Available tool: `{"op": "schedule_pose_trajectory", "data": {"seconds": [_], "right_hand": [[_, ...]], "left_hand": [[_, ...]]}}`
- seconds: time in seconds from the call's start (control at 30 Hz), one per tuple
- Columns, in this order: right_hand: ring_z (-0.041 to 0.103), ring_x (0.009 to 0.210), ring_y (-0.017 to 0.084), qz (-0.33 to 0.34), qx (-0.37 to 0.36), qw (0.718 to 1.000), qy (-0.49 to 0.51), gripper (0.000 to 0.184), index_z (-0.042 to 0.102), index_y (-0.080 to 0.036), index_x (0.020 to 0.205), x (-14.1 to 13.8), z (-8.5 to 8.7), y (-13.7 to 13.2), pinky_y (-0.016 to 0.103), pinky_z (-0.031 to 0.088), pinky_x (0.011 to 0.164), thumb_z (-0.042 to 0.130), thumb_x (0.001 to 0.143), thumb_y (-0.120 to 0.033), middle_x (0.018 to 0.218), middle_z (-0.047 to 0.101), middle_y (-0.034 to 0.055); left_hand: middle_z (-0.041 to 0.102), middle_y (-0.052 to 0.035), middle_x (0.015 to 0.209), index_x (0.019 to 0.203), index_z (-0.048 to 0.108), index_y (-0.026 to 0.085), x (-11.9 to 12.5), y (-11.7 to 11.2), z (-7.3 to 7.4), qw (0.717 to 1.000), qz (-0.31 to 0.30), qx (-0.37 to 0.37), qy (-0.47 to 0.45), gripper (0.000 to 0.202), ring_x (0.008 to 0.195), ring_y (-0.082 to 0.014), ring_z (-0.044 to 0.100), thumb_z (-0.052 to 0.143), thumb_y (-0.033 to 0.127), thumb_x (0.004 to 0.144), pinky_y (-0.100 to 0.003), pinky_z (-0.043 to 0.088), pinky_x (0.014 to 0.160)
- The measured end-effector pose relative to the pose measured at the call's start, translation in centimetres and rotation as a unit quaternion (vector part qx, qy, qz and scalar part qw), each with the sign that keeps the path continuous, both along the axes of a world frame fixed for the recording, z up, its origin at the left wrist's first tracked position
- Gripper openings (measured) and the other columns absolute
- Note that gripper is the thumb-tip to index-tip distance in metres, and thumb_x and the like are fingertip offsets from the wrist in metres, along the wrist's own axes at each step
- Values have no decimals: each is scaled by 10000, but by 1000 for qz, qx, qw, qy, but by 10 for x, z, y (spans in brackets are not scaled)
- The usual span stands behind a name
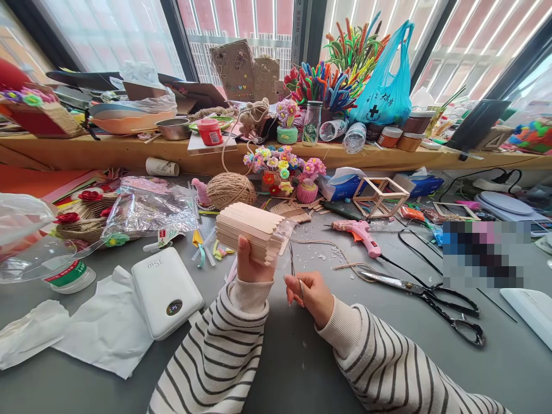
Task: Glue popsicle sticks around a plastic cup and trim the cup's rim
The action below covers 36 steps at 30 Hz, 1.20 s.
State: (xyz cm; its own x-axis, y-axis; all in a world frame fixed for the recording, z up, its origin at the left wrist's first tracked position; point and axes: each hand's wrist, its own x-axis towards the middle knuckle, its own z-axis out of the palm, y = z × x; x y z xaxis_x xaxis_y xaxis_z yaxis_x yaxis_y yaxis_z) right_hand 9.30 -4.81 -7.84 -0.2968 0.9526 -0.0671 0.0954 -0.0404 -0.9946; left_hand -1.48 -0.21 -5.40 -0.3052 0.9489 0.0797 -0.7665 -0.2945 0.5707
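Note:
My left hand (pixel 249 265) is closed around a thick bundle of wooden craft sticks (pixel 250 230) in a clear wrapper, held up above the grey table (pixel 293 356). Just to its right, my right hand (pixel 309 294) pinches small thin metal scissors (pixel 294 267), their tips pointing up toward the wrapper's edge. Both sleeves are striped white and dark.
A white power bank (pixel 165 290) lies left of my hands, with tissue beside it. Large black-handled scissors (pixel 431 296) and a pink glue gun (pixel 360 233) lie to the right. A twine ball (pixel 230 190), flower crafts and a wooden stick cube (pixel 379 198) stand behind. A cluttered shelf runs along the window.

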Motion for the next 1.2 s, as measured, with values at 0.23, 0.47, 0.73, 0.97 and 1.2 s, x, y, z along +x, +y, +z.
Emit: {"op": "schedule_pose_trajectory", "data": {"seconds": [0.23, 0.47, 0.73, 0.97, 1.2], "right_hand": [[266, 381, 50, -67, 23, 997, -40, 542, 459, -179, 397, -4, 6, -2, 224, 235, 420, 482, 663, -650, 350, 301, -62], [314, 384, 55, -107, 64, 990, -63, 511, 361, -195, 373, -6, 3, 0, 207, 295, 419, 525, 661, -583, 361, 419, -36], [257, 394, 51, -133, 152, 966, -163, 493, 294, -198, 403, -2, 7, 1, 212, 240, 410, 513, 678, -542, 375, 303, -60], [237, 391, 53, -145, 192, 954, -179, 513, 283, -198, 392, 1, 5, 4, 214, 240, 412, 505, 702, -541, 366, 310, -55], [237, 395, 59, -151, 208, 951, -173, 548, 274, -200, 389, 2, 7, 5, 220, 244, 410, 471, 720, -590, 361, 321, -44]], "left_hand": [[683, 25, 945, 960, 652, 285, 3, -1, 4, 1000, -20, 10, -10, 441, 1086, -239, 531, 684, 505, 579, -348, 491, 837], [669, -10, 995, 967, 640, 270, 1, 1, 5, 1000, -7, 5, -15, 437, 1088, -264, 527, 648, 523, 611, -391, 480, 840], [666, -56, 990, 1043, 602, 207, -2, -4, 3, 993, -106, -20, -41, 524, 1022, -273, 573, 608, 550, 647, -416, 464, 859], [666, -47, 1008, 1041, 601, 216, -7, -3, 1, 989, -134, -13, -54, 497, 1022, -259, 575, 618, 528, 654, -411, 460, 871], [670, -31, 1008, 1016, 611, 244, -9, -1, 0, 990, -131, -9, -43, 468, 1023, -261, 575, 580, 560, 672, -435, 446, 885]]}}
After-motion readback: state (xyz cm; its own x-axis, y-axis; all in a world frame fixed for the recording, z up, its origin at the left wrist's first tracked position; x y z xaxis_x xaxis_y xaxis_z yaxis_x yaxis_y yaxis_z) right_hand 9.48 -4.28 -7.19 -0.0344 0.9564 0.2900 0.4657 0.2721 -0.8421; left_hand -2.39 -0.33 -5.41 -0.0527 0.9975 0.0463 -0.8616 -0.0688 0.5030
